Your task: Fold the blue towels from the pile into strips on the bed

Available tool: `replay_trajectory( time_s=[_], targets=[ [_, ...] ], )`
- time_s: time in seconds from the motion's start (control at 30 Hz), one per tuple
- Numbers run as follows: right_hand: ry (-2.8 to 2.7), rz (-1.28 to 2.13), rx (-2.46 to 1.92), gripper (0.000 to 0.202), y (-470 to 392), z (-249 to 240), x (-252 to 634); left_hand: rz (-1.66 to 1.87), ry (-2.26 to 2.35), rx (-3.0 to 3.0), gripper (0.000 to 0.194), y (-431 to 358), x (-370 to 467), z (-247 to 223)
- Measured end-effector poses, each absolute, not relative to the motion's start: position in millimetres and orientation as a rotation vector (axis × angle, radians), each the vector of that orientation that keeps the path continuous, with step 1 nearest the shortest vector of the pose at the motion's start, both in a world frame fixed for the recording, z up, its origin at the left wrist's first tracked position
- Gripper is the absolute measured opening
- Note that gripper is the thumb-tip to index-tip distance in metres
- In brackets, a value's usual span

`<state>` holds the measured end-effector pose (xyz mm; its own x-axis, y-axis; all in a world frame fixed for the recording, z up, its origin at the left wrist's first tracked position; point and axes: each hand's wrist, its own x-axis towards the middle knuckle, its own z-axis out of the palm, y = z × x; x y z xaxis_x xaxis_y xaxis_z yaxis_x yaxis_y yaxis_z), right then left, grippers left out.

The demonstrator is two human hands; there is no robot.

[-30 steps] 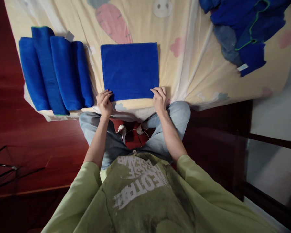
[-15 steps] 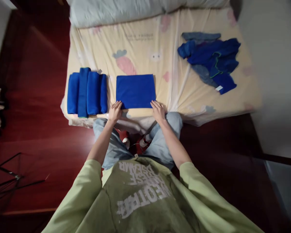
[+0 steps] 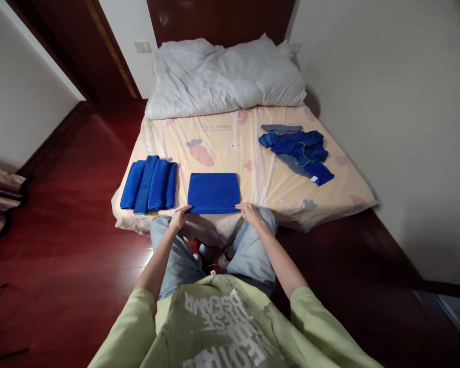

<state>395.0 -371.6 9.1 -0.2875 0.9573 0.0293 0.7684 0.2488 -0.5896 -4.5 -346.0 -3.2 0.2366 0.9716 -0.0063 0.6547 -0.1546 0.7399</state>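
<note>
A blue towel (image 3: 213,190), folded into a flat rectangle, lies on the bed near its front edge. My left hand (image 3: 180,217) grips its near left corner between thumb and fingers. At the near right corner, my right hand (image 3: 249,211) pinches the towel in the same way. Left of it, several folded or rolled blue towels (image 3: 158,184) sit side by side, one of them sticking out past the others. Farther right lies a crumpled heap of blue cloths (image 3: 302,151), with green edging and a small white tag showing.
The bed's pale yellow sheet (image 3: 230,148) carries carrot prints. A bulky whitish quilt (image 3: 230,76) runs along the headboard end. My knees touch or nearly touch the bed's front edge. A wall (image 3: 387,128) stands to the right, and a curtain (image 3: 2,199) hangs at far left.
The view has tilted up, showing the headboard and more of the walls. Both hands stay at the towel's near corners, their fingers now closer round its edge.
</note>
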Motion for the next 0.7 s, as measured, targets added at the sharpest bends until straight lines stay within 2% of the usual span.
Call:
replay_trajectory(
  time_s=[0.13, 0.23, 0.37, 0.7],
  targets=[
    [-1.882, 0.758, -1.616, 0.046, -371.4, 10.8, 385.8, 0.771, 1.588, 1.750, 0.043, -343.7, 2.1, -0.3],
    [-1.623, 0.827, -1.625, 0.034, -370.6, 15.6, 382.8, 0.844, 1.622, 1.701, 0.035, -340.5, 6.0, 3.5],
    [-1.389, 0.855, -1.568, 0.024, -370.6, 20.3, 382.4, 0.926, 1.649, 1.654, 0.035, -336.0, 11.8, -0.5],
    [-1.398, 0.692, -1.831, 0.019, -366.3, 2.1, 376.4, 0.955, 1.740, 1.603, 0.025, -323.2, 16.5, -8.8]
  ],
)
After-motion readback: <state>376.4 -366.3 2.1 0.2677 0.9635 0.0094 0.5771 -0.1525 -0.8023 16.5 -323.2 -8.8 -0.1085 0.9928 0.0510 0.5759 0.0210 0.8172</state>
